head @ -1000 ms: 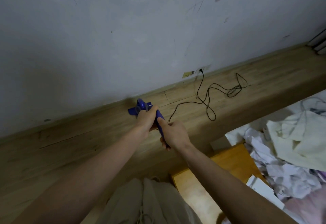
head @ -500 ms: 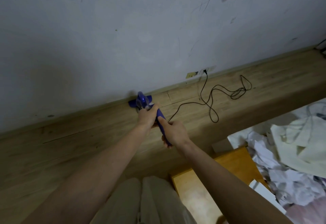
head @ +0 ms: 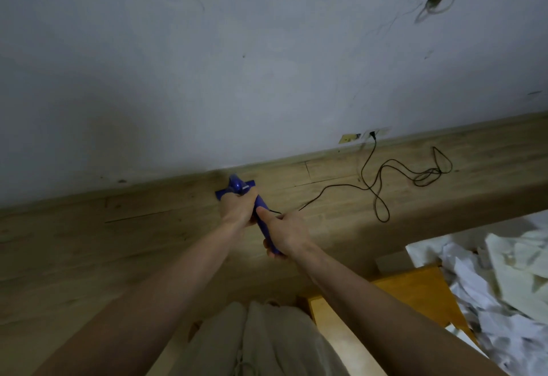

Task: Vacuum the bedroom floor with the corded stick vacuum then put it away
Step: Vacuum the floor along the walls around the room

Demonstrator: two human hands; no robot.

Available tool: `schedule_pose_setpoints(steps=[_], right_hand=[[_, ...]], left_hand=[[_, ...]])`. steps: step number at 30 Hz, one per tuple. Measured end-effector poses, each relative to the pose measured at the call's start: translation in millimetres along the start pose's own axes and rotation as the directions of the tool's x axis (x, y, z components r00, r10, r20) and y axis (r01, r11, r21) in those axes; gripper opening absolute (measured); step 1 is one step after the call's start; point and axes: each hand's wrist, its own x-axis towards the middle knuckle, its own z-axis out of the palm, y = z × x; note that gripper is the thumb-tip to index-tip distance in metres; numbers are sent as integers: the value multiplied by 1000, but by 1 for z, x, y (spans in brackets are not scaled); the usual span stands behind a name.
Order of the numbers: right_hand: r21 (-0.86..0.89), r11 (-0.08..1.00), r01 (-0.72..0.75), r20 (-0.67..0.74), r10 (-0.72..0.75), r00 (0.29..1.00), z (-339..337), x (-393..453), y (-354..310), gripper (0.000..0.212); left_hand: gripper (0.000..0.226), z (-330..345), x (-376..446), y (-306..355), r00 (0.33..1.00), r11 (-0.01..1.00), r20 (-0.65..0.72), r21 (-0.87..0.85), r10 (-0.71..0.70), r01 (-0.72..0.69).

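I hold a blue stick vacuum [head: 262,215] out in front of me with both hands. My left hand [head: 237,209] grips the upper part of its body, just behind the blue head [head: 234,188] that lies on the wooden floor [head: 89,242] close to the wall. My right hand [head: 287,232] grips the handle nearer to me, thumb laid along it. The black cord [head: 382,180] runs from near my right hand across the floor in loose loops to a wall socket [head: 372,135].
A grey scuffed wall [head: 237,64] meets the floor just beyond the vacuum head. At the lower right stands an orange wooden bed frame [head: 415,289] with rumpled white bedding [head: 498,280]. My light trousers [head: 267,343] fill the bottom centre.
The vacuum head and both hands have slid a little further toward the wall. My view has shifted so the socket and cord sit further right.
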Motion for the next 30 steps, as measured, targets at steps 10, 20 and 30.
schedule_pose_setpoints(steps=[10,20,30], right_hand=[[30,1000,1,18,-1,1000,76,3,-19,45],[96,988,-118,36,116,993,135,-1,-35,42],[245,966,-83,-22,91,996,169,-20,-45,45]], left_hand=[[26,-72,17,10,998,999,37,26,-42,41],[29,-116,42,4,999,996,39,91,-28,25],[34,-151,35,15,996,987,83,156,13,-25]])
